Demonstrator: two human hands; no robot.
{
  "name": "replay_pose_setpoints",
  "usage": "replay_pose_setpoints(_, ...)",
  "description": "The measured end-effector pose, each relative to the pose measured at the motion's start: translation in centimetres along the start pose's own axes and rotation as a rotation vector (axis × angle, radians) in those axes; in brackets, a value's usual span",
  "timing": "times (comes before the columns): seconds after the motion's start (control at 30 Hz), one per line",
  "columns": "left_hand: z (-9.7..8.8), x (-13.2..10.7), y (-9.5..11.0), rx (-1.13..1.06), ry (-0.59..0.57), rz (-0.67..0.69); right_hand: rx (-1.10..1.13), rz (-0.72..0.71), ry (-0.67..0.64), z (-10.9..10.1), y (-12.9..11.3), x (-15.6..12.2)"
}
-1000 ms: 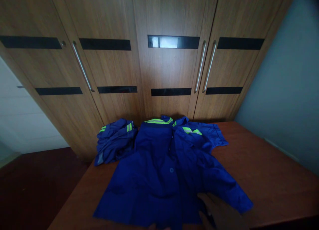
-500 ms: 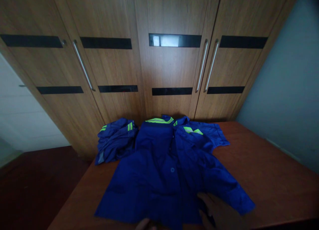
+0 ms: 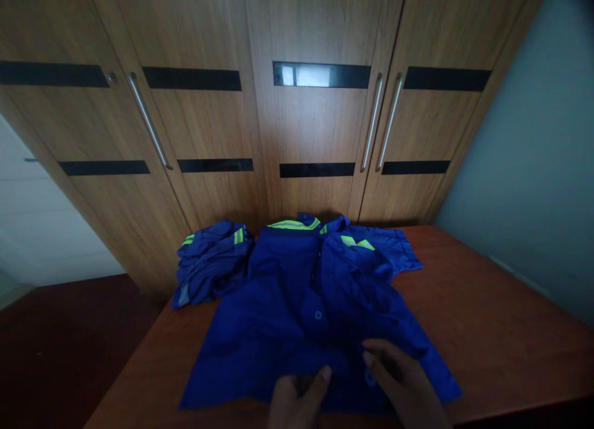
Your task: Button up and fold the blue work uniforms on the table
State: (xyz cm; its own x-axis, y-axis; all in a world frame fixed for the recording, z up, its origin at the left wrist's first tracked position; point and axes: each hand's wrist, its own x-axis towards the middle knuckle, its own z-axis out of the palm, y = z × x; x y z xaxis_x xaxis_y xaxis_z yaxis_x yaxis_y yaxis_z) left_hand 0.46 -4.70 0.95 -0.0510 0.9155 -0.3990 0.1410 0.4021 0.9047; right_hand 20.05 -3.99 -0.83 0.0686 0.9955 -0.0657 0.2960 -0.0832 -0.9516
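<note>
A dark blue work jacket (image 3: 278, 317) with yellow-green reflective strips lies spread out, its lower edge towards me. At the bottom of the view, my left hand (image 3: 299, 401) is closed, thumb against fingers, on the jacket's lower front. Just to the right, my right hand (image 3: 403, 382) pinches the jacket's front beside a round button (image 3: 370, 377). A second round button (image 3: 318, 315) shows higher up on the front. The cloth between the fingertips is dim and partly hidden by the hands.
Another crumpled blue garment (image 3: 211, 268) with reflective strips lies to the left on the reddish-brown table (image 3: 482, 317). More blue cloth (image 3: 399, 246) lies behind the jacket at right. A wooden wardrobe (image 3: 320, 132) stands behind the table; a pale wall (image 3: 524, 169) is at right.
Both hands have come further up into view, onto the jacket's lower front. The right hand has closed on the front edge, and a button now shows beside it. The jacket's lower part has shifted slightly.
</note>
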Motion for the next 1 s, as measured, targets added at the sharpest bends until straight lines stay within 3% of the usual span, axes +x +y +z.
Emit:
replay_pose_setpoints(0.2, 0.8, 1.0, -1.0, 0.202, 0.130, 0.257, 0.014, -0.033, -0.002, 1.6, -1.9, 0.4)
replay_pose_setpoints(0.47, 1.3, 0.5, -1.7, 0.365, 0.111, 0.194, -0.131, -0.172, -0.015, 3.3, -2.0, 0.4)
replay_pose_setpoints(0.8, 0.7, 1.0, -0.8, 0.260, 0.097, 0.169, -0.118, -0.424, 0.058, 3.6, -2.6, -1.4)
replay_pose_setpoints(1.0, 0.7, 0.4, -0.9, 0.171, 0.096, 0.179, -0.129, -0.368, 0.230, 4.0, -2.6, -1.3)
